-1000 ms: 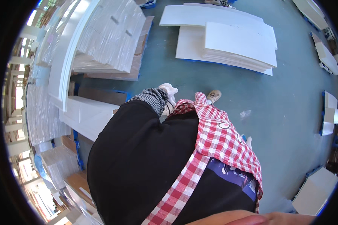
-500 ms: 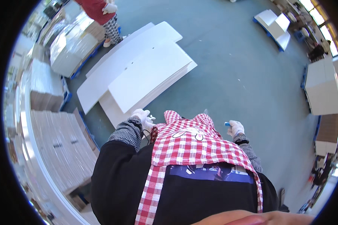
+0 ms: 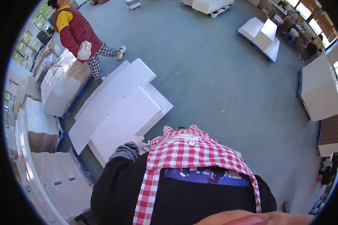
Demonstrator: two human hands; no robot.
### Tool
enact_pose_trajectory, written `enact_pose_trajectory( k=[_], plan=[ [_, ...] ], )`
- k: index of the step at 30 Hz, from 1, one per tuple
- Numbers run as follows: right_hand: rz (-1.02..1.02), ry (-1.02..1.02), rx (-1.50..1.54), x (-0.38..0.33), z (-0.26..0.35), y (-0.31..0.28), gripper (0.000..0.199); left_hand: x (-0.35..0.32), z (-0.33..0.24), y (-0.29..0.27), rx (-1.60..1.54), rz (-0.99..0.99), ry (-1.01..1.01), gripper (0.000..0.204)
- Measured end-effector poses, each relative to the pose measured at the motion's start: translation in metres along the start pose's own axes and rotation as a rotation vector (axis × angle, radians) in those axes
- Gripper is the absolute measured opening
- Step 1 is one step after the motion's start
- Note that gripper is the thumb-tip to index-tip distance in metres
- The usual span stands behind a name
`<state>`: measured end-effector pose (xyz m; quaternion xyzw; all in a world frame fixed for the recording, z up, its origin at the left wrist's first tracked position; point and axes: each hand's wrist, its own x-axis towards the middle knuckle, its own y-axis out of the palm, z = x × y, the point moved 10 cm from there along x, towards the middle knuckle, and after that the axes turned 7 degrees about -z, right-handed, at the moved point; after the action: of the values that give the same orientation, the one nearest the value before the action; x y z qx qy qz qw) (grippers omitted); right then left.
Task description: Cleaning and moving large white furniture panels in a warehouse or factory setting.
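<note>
My left hand (image 3: 138, 141), in a white knitted glove, is at the left edge of my red-and-white checked apron (image 3: 199, 153). Its fingers look curled in; what they hold, if anything, is hidden. A small pale looped piece (image 3: 145, 147) shows between this hand and the apron, too unclear to name. Just beyond the hand lies a stack of large white boards (image 3: 125, 116), its upper sheets fanned out at angles; I cannot tell whether the glove touches it. My right hand is out of sight behind the apron.
Another person (image 3: 80, 37) in a red checked vest walks beyond the boards. Wrapped pallet loads (image 3: 60, 86) and stacked cartons (image 3: 64, 180) line the left. More white boards on pallets (image 3: 261, 35) stand far right, with a tall pale stack (image 3: 321, 90) nearer.
My view has tilted up, so the boards sit lower in it. My right hand, which held a small blue item, has gone behind the apron. The other person has stepped into fuller view.
</note>
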<state>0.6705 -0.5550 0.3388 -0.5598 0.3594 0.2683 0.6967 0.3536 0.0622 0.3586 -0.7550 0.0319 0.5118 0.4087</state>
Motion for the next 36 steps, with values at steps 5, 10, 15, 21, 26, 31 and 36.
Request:
enact_pose_trajectory(
  k=[5,10,15,21,26,31,36],
  plan=[
    [-0.112,0.232,0.622,-0.019,0.182,-0.139,0.025,0.048,-0.037,-0.019,-0.175,0.022,-0.058,0.043],
    [-0.144,-0.01,0.679,0.065,0.324,-0.23,0.021,0.132,-0.098,-0.077,-0.073,-0.056,0.059,0.043],
    [-0.239,-0.592,0.052,0.176,0.372,-0.277,0.02,0.211,-0.112,-0.135,-0.196,-0.019,-0.05,0.048],
    [-0.167,-0.173,-0.055,0.173,0.316,-0.275,0.038,0.283,-0.167,-0.27,-0.12,-0.086,0.012,0.053],
    [-0.056,-0.094,0.056,0.21,0.332,-0.288,0.042,0.349,-0.173,-0.341,-0.668,-0.194,-0.215,0.057],
    [0.017,-0.236,-0.512,0.27,0.413,-0.361,0.032,0.367,-0.259,-0.496,-0.417,-0.314,-0.204,0.057],
    [-0.047,-0.347,-0.642,0.371,0.491,-0.454,0.027,0.359,-0.307,-0.518,-0.239,-0.095,-0.134,0.052]
  ],
)
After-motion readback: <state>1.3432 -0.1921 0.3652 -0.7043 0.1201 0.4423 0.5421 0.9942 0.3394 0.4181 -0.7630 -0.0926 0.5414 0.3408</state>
